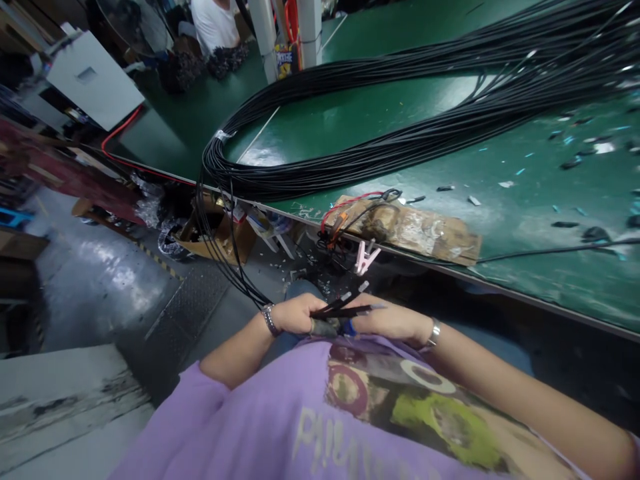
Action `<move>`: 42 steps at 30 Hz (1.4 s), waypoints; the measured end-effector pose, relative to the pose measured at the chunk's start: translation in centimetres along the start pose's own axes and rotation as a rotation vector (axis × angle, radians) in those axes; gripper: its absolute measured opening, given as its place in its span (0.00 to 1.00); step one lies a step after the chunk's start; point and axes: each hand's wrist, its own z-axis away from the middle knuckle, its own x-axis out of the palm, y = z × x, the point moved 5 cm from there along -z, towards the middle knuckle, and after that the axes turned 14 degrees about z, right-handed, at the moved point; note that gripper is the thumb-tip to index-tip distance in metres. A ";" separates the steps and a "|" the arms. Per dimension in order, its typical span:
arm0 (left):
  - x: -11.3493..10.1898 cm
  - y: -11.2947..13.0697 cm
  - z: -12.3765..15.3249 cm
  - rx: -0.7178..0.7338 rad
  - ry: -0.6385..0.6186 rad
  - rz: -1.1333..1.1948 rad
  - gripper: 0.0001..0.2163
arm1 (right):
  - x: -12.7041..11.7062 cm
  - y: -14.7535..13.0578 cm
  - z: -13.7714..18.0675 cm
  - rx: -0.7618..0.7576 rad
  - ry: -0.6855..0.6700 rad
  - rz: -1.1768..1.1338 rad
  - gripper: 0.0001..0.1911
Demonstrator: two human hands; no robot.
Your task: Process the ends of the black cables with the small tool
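Note:
In front of my purple shirt, my left hand (296, 313) is closed around several black cables (335, 311). Their cut ends stick out toward the right, some with pale tips. My right hand (387, 321) is curled close beside those ends. At its fingertips there is a small blue patch (349, 327), too unclear to name. A greyish piece (324, 327) shows between the hands, partly hidden. From my left hand the cables run up to a large looped bundle of black cable (320, 175) on the green table (425, 177).
At the table edge lies a worn board (415, 230) with red and black wires and a pink clip (367, 258). Black and blue scraps (565, 225) litter the right side. A cardboard box (230, 237) stands below; a white machine (95, 80) and a person (215, 23) are farther back.

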 end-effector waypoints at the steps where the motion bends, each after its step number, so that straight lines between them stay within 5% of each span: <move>1: -0.1 0.4 0.1 0.060 0.019 -0.013 0.20 | -0.7 0.2 0.0 0.018 0.101 -0.023 0.05; 5: -0.9 2.0 0.8 0.230 0.111 -0.098 0.21 | -2.8 1.2 0.5 0.080 0.407 -0.215 0.13; 15: -1.3 2.8 0.6 0.336 0.169 -0.248 0.23 | -0.4 -0.9 0.5 0.115 0.139 -0.211 0.27; 23: -1.2 4.9 1.4 0.535 0.280 -0.390 0.21 | -2.8 -0.4 0.6 0.019 0.535 -0.338 0.23; 30: -1.5 6.8 0.8 0.839 0.496 -0.488 0.17 | -5.0 -1.5 -0.4 -0.183 0.554 -0.485 0.26; 42: -2.3 4.6 -1.0 0.798 0.488 -0.479 0.18 | -5.0 -2.5 -0.3 -0.223 0.623 -0.529 0.25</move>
